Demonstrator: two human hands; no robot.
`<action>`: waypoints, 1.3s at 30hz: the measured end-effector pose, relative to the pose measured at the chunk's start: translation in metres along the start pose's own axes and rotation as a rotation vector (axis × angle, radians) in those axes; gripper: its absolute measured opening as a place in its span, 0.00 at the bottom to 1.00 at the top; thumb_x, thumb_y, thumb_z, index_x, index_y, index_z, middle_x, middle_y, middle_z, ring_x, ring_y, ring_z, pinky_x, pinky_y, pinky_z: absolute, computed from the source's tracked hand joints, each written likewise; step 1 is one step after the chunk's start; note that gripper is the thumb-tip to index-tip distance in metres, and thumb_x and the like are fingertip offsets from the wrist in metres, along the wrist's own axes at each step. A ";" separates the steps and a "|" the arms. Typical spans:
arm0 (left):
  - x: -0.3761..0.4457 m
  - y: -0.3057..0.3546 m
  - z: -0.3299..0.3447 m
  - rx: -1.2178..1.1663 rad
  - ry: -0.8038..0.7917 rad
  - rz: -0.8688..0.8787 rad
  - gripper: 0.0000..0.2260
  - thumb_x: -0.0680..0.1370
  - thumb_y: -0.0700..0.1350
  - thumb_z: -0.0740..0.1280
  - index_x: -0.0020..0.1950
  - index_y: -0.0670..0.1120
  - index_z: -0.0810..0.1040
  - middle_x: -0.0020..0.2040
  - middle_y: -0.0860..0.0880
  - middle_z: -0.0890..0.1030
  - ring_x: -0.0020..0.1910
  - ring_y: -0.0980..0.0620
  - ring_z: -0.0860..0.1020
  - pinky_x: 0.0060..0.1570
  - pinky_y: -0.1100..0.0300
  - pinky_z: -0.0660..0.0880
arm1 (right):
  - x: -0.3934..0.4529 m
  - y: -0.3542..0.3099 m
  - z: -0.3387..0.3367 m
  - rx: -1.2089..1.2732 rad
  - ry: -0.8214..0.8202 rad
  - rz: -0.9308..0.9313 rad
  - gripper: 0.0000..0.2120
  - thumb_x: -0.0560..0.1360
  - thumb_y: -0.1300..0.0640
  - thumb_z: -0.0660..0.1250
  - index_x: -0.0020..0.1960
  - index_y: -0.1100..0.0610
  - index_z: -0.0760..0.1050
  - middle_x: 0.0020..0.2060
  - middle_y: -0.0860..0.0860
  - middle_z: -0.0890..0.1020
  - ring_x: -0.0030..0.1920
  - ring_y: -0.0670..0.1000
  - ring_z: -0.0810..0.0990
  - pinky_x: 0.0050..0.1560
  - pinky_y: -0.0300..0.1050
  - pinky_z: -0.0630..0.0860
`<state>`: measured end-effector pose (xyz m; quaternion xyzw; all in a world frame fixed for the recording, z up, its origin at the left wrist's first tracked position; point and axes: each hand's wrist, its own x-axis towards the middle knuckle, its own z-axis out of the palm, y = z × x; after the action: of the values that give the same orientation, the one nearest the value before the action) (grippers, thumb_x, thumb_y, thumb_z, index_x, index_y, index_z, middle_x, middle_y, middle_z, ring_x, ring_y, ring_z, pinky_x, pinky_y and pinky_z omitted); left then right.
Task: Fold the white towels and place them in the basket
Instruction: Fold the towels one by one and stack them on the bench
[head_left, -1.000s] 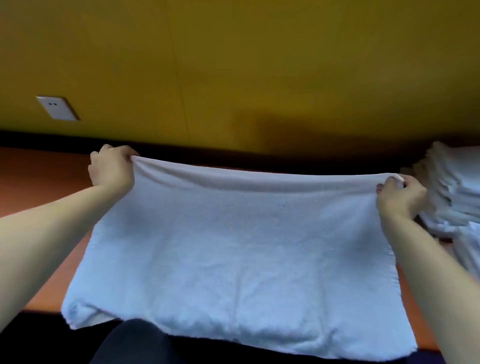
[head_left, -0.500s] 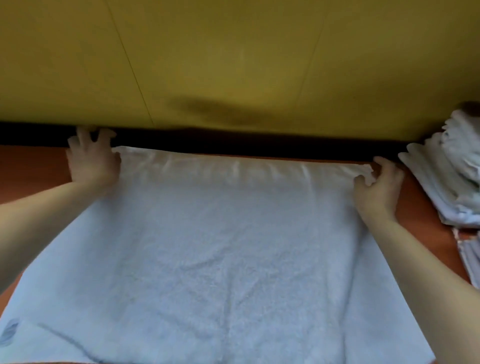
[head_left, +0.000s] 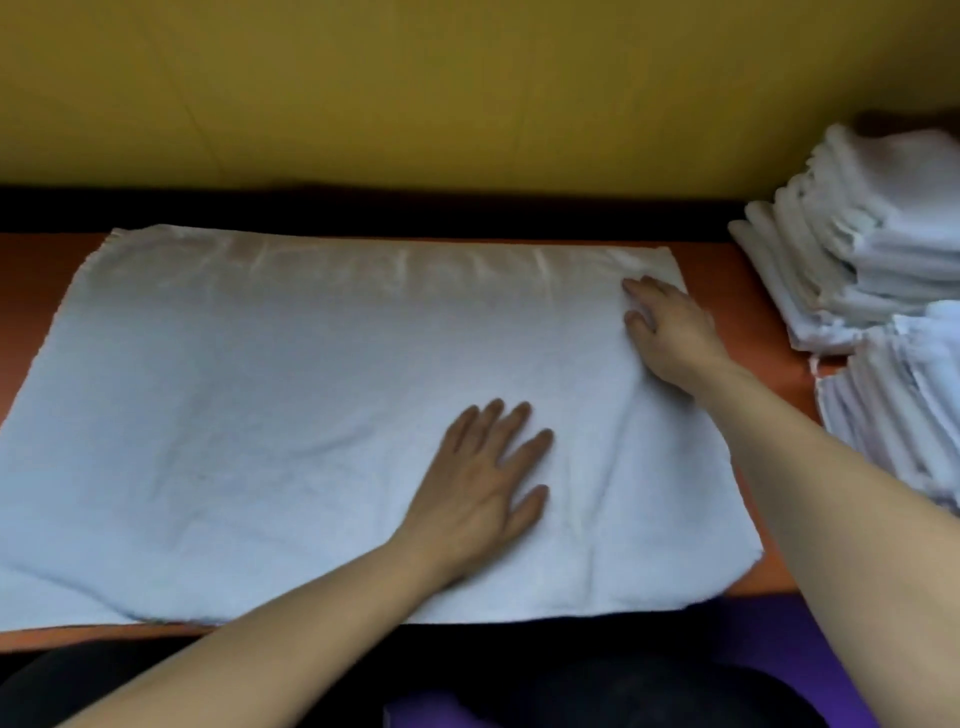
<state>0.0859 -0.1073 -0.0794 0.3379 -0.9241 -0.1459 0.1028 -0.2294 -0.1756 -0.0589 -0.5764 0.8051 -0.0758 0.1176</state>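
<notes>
From the head camera, looking down at a large white terry towel (head_left: 291, 415) lying spread flat over an orange-brown wooden tabletop (head_left: 727, 270), covering most of it, its far edge running close along the dark strip at the foot of a mustard-yellow wall (head_left: 467, 88), its near edge reaching the table's front edge.

Left hand (head_left: 485, 483) lying palm down right of the towel's middle — fingers straight and slightly spread, pressing flat on the cloth, gripping nothing. Soft creases fanning out in the fabric between the two hands.

Right hand (head_left: 667, 325) resting on the towel near its far right corner, fingers extended and pointing left, touching the surface and not curled round any of it. Forearm crossing the towel's right edge and coming in from the lower right.

Off to the right — a tall stack of folded white towels (head_left: 878, 244) sitting on the table against the wall, layers stepping outward toward the bottom. Just in front of it, a second pile of white towels (head_left: 904, 405) touching the first and running out past the frame's right edge; blurred, so number of pieces impossible to tell.

Down at the bottom, dark clothing and a patch of purple fabric (head_left: 789, 649) showing below the table's front edge.
</notes>
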 end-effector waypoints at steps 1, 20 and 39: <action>0.003 0.018 0.007 -0.027 -0.027 0.040 0.27 0.80 0.61 0.56 0.77 0.52 0.69 0.78 0.44 0.67 0.77 0.40 0.63 0.76 0.43 0.58 | 0.001 0.003 -0.004 0.013 -0.015 0.009 0.24 0.82 0.50 0.59 0.78 0.48 0.65 0.78 0.54 0.65 0.76 0.59 0.64 0.74 0.57 0.62; 0.032 0.145 0.034 -0.220 -0.090 0.068 0.13 0.72 0.39 0.71 0.54 0.46 0.74 0.42 0.50 0.75 0.36 0.49 0.72 0.34 0.55 0.70 | 0.048 0.008 -0.029 0.378 0.016 0.558 0.28 0.76 0.49 0.71 0.71 0.60 0.70 0.66 0.57 0.77 0.66 0.61 0.76 0.65 0.54 0.74; -0.023 0.132 -0.065 -0.925 0.175 -0.443 0.17 0.84 0.55 0.56 0.41 0.49 0.74 0.35 0.55 0.78 0.35 0.57 0.76 0.38 0.56 0.73 | -0.002 -0.008 -0.114 1.048 0.298 0.499 0.26 0.73 0.57 0.77 0.68 0.56 0.75 0.57 0.51 0.82 0.54 0.49 0.83 0.58 0.47 0.80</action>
<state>0.0434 -0.0091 0.0240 0.4554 -0.6573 -0.5284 0.2851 -0.2525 -0.1778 0.0530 -0.2182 0.7795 -0.5126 0.2862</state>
